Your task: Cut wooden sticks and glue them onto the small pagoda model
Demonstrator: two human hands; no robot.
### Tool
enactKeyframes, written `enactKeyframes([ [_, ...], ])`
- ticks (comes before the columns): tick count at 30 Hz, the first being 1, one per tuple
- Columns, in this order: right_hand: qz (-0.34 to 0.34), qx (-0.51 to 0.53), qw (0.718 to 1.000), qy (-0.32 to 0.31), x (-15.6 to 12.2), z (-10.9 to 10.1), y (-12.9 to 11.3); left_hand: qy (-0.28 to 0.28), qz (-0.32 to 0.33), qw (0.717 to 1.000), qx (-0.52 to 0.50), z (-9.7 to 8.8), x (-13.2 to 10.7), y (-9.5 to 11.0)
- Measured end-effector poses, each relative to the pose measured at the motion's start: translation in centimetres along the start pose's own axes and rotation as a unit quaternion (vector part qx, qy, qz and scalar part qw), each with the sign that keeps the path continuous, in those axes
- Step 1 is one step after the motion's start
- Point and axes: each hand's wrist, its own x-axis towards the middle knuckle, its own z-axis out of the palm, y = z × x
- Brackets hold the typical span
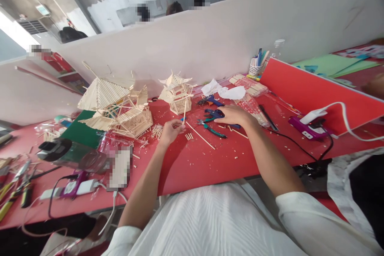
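My left hand (pixel 172 132) pinches a thin wooden stick (pixel 185 109) that points upward. A longer stick (pixel 200 135) and several short cut pieces (pixel 189 136) lie beside it. My right hand (pixel 235 115) is over a dark blue-handled tool (pixel 213 113), fingers apart around it; its far parts are partly hidden by the hand. Just in front of that hand are green-handled cutting pliers (pixel 213 130). Behind it sits a blue glue gun (pixel 210 100). A small stick-built pavilion (pixel 177 95) stands beyond my left hand, and a larger pavilion model (pixel 115 106) stands to its left.
A water bottle (pixel 73 155) lies at left near a phone (pixel 120 168) and a power strip (pixel 72 186). More pliers (pixel 25 192) are at far left. Tissues (pixel 223 90), packs of sticks (pixel 250 85) and a red board (pixel 312 92) lie right. A white partition (pixel 219 44) bounds the back.
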Motion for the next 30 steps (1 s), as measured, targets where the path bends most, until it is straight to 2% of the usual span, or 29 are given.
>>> enactKeyframes([
  [5, 0.01, -0.042, 0.999, -0.015, 0.2, -0.1, 0.0, 0.003, 0.004, 1.0, 0.003, 0.1, 0.1, -0.3],
  [9, -0.002, -0.014, 0.999, 0.033, -0.3, -0.8, -0.4, 0.006, 0.011, 1.0, 0.003, 0.1, 0.1, -0.2],
  [12, -0.046, 0.05, 0.996, 0.061, -0.9, -1.5, -2.0, 0.002, 0.014, 1.0, -0.005, 0.1, 0.0, -0.1],
  [16, -0.12, 0.114, 0.986, 0.028, -1.4, -1.8, -5.0, -0.002, 0.017, 1.0, -0.02, 0.1, -0.2, 0.2],
  [19, -0.14, 0.162, 0.977, 0.013, -1.4, -1.4, -6.5, -0.005, 0.016, 0.999, -0.032, 0.1, -0.3, 0.3],
  [25, -0.171, 0.205, 0.964, -0.016, -0.9, -0.4, -7.0, -0.02, -0.003, 0.999, -0.031, 0.2, -0.5, 0.5],
  [30, -0.184, 0.162, 0.969, -0.026, -0.9, -0.5, -7.6, -0.023, -0.017, 0.999, -0.032, 0.2, -0.4, 0.3],
])
